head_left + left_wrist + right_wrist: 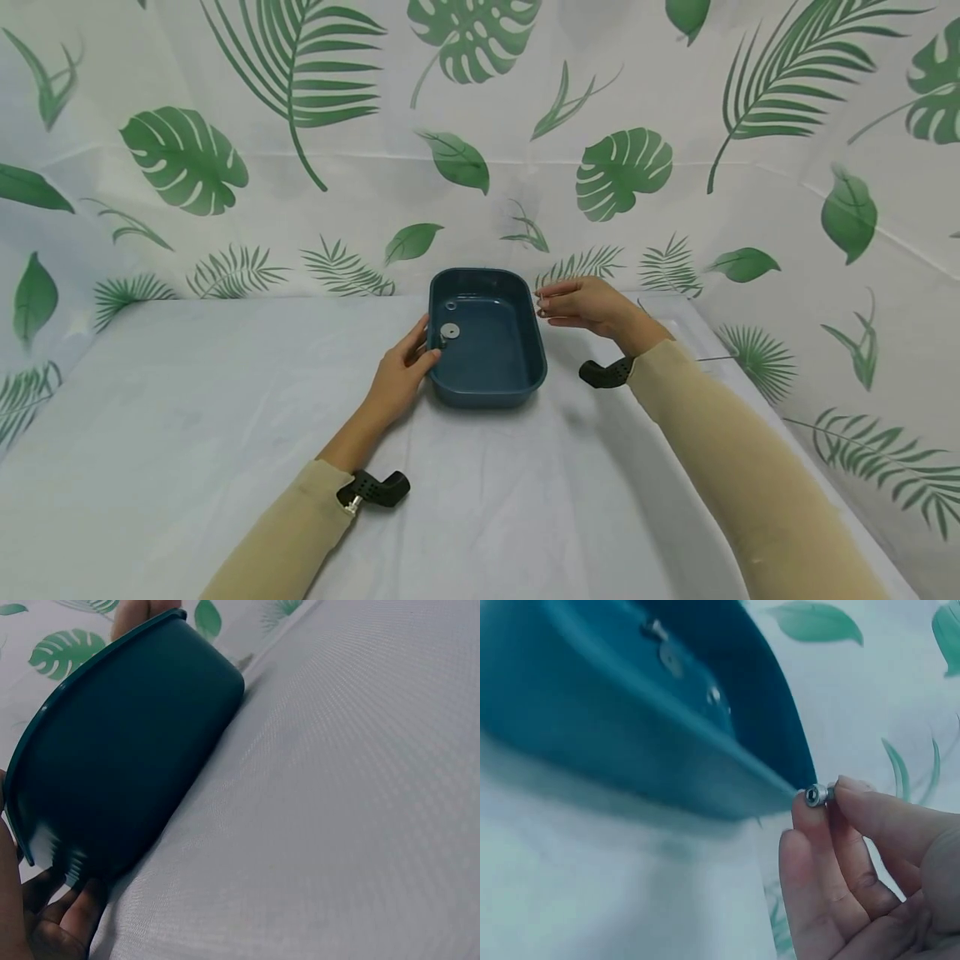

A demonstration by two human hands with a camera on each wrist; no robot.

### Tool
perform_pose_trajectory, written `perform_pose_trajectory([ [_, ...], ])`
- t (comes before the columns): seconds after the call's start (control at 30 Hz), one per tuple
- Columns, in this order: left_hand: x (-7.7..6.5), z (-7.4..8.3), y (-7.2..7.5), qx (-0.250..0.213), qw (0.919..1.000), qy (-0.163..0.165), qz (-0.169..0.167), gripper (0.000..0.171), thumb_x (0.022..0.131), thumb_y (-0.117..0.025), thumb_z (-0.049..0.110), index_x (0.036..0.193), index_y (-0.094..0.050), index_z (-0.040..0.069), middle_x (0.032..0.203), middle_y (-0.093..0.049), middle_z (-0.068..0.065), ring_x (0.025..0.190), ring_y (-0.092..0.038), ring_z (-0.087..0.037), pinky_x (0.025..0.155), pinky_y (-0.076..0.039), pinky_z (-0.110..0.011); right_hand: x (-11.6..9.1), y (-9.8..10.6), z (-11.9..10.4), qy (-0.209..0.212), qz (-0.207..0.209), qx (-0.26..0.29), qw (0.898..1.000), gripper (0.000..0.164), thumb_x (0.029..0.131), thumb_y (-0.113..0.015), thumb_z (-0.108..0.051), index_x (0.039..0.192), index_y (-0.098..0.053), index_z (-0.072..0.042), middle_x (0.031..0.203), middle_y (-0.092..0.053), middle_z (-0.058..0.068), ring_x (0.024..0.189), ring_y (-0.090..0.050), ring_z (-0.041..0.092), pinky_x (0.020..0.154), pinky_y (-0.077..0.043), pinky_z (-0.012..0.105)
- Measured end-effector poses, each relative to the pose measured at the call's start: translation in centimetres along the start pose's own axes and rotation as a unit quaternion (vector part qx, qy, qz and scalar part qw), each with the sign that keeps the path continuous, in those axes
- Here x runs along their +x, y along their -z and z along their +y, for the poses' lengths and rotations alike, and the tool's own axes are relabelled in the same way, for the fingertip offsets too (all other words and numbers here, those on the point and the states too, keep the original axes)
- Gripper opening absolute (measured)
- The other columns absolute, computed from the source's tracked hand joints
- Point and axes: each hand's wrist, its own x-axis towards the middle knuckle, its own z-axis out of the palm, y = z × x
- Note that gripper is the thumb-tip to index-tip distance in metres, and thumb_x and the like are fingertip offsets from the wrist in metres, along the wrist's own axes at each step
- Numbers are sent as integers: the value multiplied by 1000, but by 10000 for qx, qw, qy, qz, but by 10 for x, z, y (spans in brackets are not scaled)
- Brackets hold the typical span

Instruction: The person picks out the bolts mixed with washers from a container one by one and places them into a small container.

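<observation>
A dark blue rectangular tray (491, 398) stands on the white-covered table. My left hand (397, 375) grips its left side, thumb at the rim and the other fingers against the outer wall. Just off the tray's right rim, my right hand (592, 308) pinches a small metal socket-head screw (816, 796) between thumb and fingertips, its hex recess showing in the right wrist view. Inside the tray, toward the left wall, lie a flat round washer (449, 331), a small metal ring-shaped piece (451, 306) and a small bolt-like metal piece (654, 629).
White cloth (225, 417) covers the table on both sides of the tray. A leaf-printed backdrop (360, 192) rises behind the table and along its right side. Both wrists wear black camera mounts (378, 489).
</observation>
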Motion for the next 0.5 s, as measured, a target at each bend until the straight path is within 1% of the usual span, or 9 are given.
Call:
perform_pose_trajectory([
  [0.1, 6, -15, -2, -36, 10000, -15, 53, 63, 104, -56, 17, 161, -29, 14, 158, -42, -21, 144, -45, -34, 117, -41, -44, -6, 14, 5, -76, 117, -40, 9999, 47, 101, -62, -11, 144, -51, 5, 106, -71, -2, 92, -72, 7, 86, -61, 25],
  [0.2, 7, -21, -3, -58, 9999, -54, 87, 63, 104, -57, 20, 161, -30, 19, 158, -43, -19, 144, -47, -32, 117, -42, -44, -14, 28, 9, -151, 213, 20, 9997, 47, 100, -63, -13, 142, -50, 5, 96, -72, -7, 91, -73, 7, 85, -61, 23],
  [0.27, 7, -22, -3, -48, 9999, -69, 59, 63, 104, -57, 21, 161, -30, 22, 158, -44, -17, 145, -47, -31, 117, -42, -44, -20, 37, 11, -183, 252, 67, 9995, 46, 99, -65, -14, 140, -51, 4, 94, -73, -7, 90, -73, 7, 83, -61, 21],
  [0.33, 6, -22, -3, -14, 10000, -86, 23, 63, 104, -56, 23, 161, -29, 24, 159, -44, -15, 145, -46, -31, 117, -42, -44, -27, 47, 13, -176, 255, 91, 9995, 42, 99, -65, -15, 136, -53, 2, 95, -74, -7, 90, -73, 7, 82, -61, 20],
  [0.5, 4, -20, -2, 57, 10000, -47, 11, 63, 104, -54, 25, 161, -28, 27, 159, -43, -13, 146, -46, -30, 117, -43, -45, -40, 71, 17, -96, 192, 141, 9997, 26, 99, -65, -14, 124, -61, -6, 96, -75, -7, 92, -73, 8, 81, -60, 19],
])
